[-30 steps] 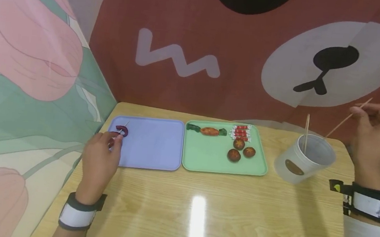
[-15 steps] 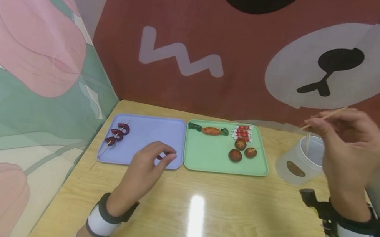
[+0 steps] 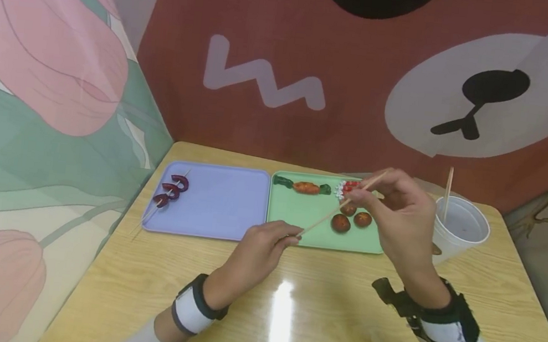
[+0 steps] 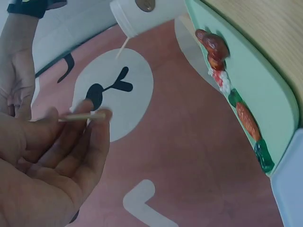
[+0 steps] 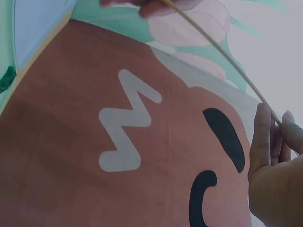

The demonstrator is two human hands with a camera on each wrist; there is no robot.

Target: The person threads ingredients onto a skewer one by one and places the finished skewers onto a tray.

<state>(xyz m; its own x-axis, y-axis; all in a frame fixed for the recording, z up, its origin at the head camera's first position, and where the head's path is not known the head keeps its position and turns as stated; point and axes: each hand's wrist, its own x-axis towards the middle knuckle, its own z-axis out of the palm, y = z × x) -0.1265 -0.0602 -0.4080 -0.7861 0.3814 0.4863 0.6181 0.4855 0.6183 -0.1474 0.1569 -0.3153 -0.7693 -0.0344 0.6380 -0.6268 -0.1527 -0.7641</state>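
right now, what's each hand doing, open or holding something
Left hand: closed, pinching a thin stick.
Right hand: closed, pinching the same stick.

1. Two bamboo skewers [image 3: 321, 220] showed outside one white cup [image 3: 452, 249]; those inside were too bunched to count.
2. There was one lavender tray [image 3: 220, 204], one green tray [image 3: 294, 212].
3. There were three dark red curls [image 3: 162, 200].
4. Three mushroom caps [image 3: 341, 223] showed.
5. Red-and-white rolls [image 3: 349, 185] were too hidden to count.

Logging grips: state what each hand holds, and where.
A thin skewer: the right hand pinches it near one end, the left hand near the other.
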